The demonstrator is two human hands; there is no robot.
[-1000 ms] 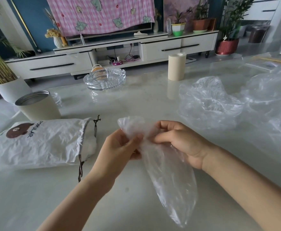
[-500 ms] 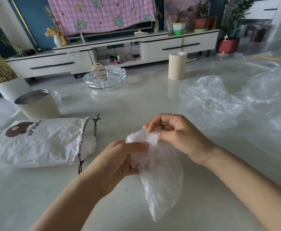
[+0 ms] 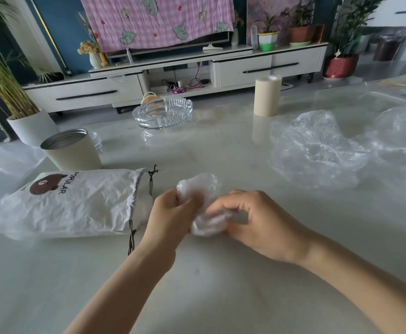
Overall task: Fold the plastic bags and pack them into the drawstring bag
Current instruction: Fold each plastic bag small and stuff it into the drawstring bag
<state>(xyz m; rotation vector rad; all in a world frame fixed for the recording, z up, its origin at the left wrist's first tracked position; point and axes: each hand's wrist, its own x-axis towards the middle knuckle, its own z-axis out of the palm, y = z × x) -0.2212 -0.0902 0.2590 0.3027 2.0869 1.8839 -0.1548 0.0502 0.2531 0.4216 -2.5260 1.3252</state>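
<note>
You wear the only camera on your head (wide-angle). It faces forward and down, close over the table (image 3: pixel 197 297).

One each: drawstring bag (image 3: pixel 76 203), canister (image 3: pixel 73 150), ashtray (image 3: pixel 162 113), roll (image 3: pixel 267 95).

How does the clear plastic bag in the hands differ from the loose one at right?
The held clear plastic bag is bunched small; the loose clear plastic bag lies spread wide. The left hand and right hand grip the held bag; the loose bag is untouched. Both are transparent, crinkled.
</note>
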